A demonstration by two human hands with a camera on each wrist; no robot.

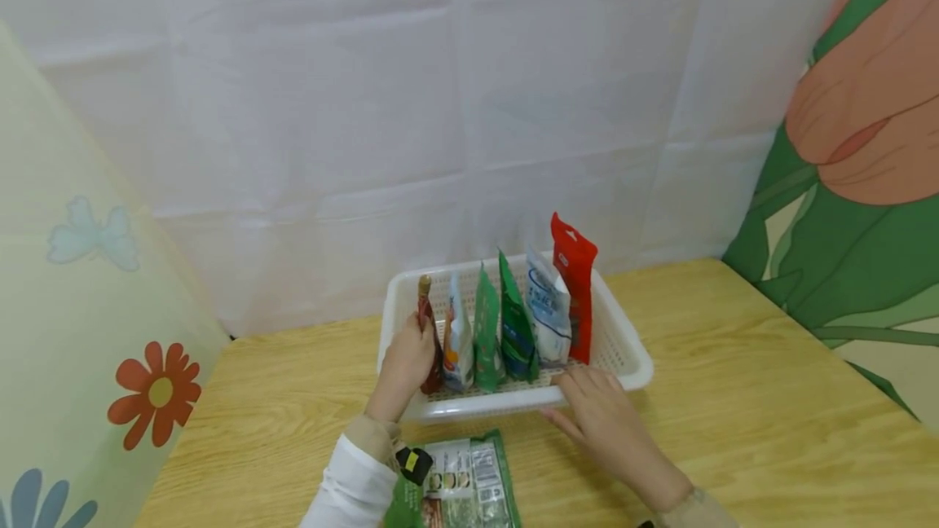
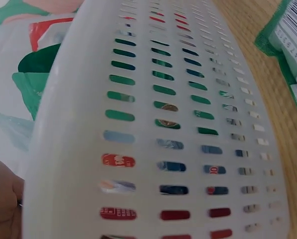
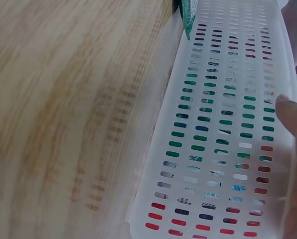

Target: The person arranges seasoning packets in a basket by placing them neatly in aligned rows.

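Observation:
A white perforated plastic basket [image 1: 623, 341] holds several upright packets in a row. At its left end my left hand [image 1: 403, 361] pinches a dark red packet [image 1: 433, 373] with a brownish top. To the right stand a white-and-orange packet [image 1: 458, 349], a light green one [image 1: 487, 332], a dark green one [image 1: 517, 332], a white-and-blue one [image 1: 548, 308] and a tall red one [image 1: 575, 283]. My right hand [image 1: 605, 426] grips the basket's front rim, fingers over the edge. Its thumb [image 3: 290, 114] lies against the outer wall. In the left wrist view, the basket hides most of the left hand.
A flat green-and-white packet [image 1: 469, 471] lies on the wooden table [image 1: 293, 398] in front of the basket, partly behind the left wrist. A white sheet [image 1: 330, 104] hangs behind. Panels with painted flowers [image 1: 866, 129] stand at both sides.

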